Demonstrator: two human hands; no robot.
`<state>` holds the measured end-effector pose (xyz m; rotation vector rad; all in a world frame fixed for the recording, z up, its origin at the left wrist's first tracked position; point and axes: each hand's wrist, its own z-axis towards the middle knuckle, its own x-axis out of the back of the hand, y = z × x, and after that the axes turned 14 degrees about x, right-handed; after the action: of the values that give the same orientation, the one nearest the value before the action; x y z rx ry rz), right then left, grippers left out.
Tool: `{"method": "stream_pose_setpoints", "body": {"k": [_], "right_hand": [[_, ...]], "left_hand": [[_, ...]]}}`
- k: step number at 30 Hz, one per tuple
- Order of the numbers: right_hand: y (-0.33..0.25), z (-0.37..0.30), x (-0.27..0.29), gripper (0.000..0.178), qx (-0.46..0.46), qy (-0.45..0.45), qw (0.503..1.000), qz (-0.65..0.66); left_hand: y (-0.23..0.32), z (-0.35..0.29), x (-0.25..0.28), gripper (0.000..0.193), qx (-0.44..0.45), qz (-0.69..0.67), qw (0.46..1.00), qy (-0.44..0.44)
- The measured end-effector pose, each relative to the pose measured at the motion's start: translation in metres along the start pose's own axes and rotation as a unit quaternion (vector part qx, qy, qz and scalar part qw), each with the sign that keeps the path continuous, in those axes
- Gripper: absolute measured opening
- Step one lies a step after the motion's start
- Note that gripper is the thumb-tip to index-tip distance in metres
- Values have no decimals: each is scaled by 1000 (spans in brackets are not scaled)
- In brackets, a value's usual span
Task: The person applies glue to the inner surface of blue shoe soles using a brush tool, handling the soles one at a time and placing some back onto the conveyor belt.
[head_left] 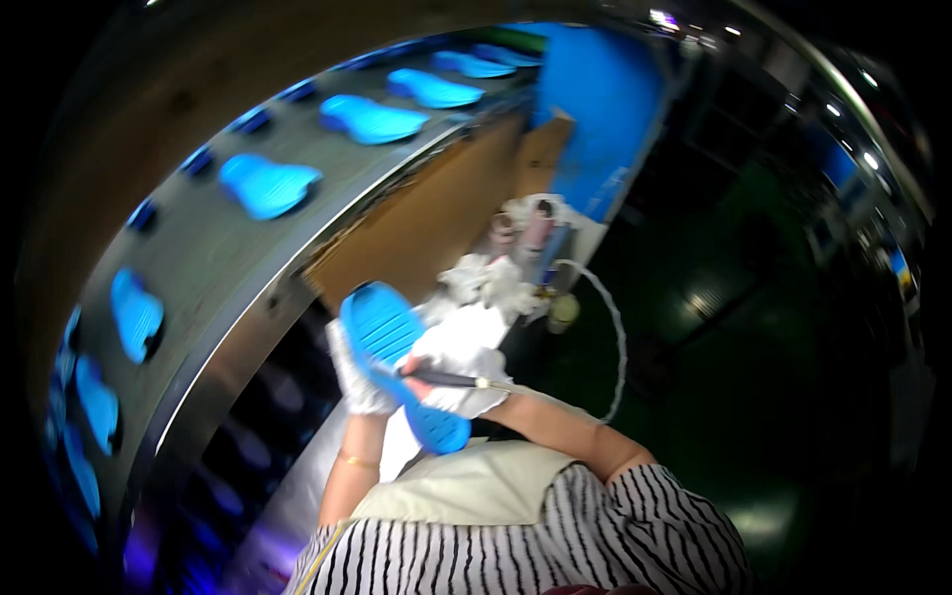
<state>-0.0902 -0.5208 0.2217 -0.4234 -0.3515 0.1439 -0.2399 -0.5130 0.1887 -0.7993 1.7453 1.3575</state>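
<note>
My left hand (359, 382), in a white glove, is closed around the side of a bright blue shoe sole (382, 332). The sole is tilted, its ridged wide end pointing away from me and its narrower end, marked with small dots, toward my apron. Against the sole's right edge, my right hand (458, 362), also gloved in white with bare fingertips showing, grips a slim dark-handled tool (446, 379). A thin line runs from the tool's metal end over my right forearm to a whitish hose (617, 337). The tool's working tip is hidden by blur.
To the left, a curving dark conveyor belt (198, 263) carries several blue soles (268, 185). A cardboard panel (416, 223) stands along its edge. Beyond my hands are crumpled white cloths (486, 283), pinkish bottles (538, 226) and a small pale container (563, 312). Green floor (714, 297) lies to the right.
</note>
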Motion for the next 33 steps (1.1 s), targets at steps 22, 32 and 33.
{"method": "stream_pose_setpoints", "body": {"k": [22,32,33], "right_hand": [[4,-48,19,15,-319,90,917,221],[-24,-16,18,17,-179,20,959,218],[-19,-18,18,17,-160,41,967,194]], "left_hand": [[-16,-10,17,94,93,118,988,18],[8,0,2,115,0,-78,976,-203],[9,1,-2,116,-16,-73,978,-195]]}}
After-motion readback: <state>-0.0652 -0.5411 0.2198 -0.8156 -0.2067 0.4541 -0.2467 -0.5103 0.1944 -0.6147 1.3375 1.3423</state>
